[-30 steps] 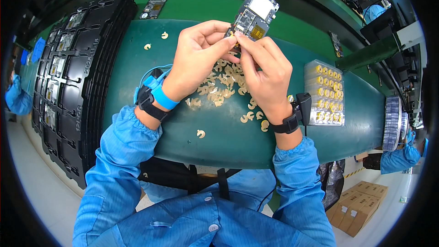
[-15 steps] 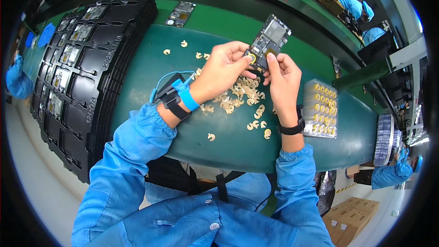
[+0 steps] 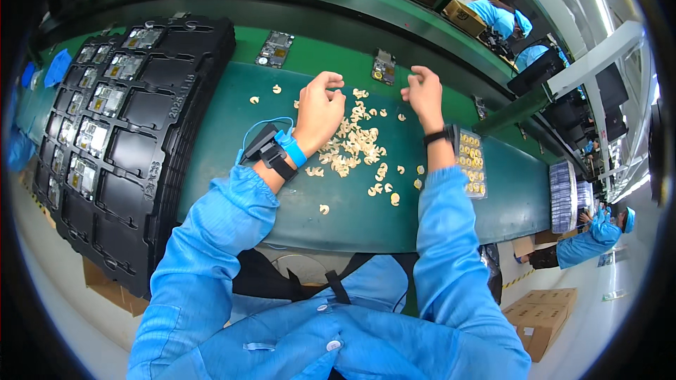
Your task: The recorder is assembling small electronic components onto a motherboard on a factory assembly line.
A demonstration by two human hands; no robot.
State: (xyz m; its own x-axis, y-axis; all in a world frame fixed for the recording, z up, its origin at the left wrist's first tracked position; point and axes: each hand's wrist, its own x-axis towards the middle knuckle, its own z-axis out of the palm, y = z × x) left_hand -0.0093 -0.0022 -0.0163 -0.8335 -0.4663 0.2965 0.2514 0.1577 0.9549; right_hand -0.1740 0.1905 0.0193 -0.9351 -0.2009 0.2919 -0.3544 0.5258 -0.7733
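As hands [image 3: 373, 102] hover half-curled, empty, above peeled scraps [image 3: 355, 144]

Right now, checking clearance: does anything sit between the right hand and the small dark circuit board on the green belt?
Nothing visible does. The right hand hovers just right of the small dark circuit board, with only bare green belt between them.

Matt green mat [image 3: 296, 204], smooth. Black moulded plastic tray [image 3: 141, 169], faint sheen. Pale glossy scraps [image 3: 352, 144]. Blue cloth sleeves; plastic wrist strap [image 3: 292, 148] at 9 o'clock of scraps.
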